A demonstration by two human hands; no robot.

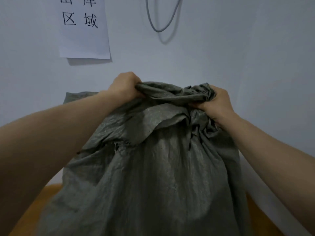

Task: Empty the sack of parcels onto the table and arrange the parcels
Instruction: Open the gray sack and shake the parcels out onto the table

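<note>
A large grey-green woven sack fills the middle of the view, held up high in front of the wall. My left hand is clenched on the bunched fabric at its upper left end. My right hand is clenched on the gathered fabric at its upper right end. The sack hangs down from both fists and its lower part reaches the wooden table. A small tear shows on its left side. No parcels are visible; whatever is inside or under the sack is hidden.
A white wall stands close behind the sack. A paper sign with black characters is taped to the wall at upper left. A grey cable loop hangs on the wall at top centre. Table surface shows at both lower corners.
</note>
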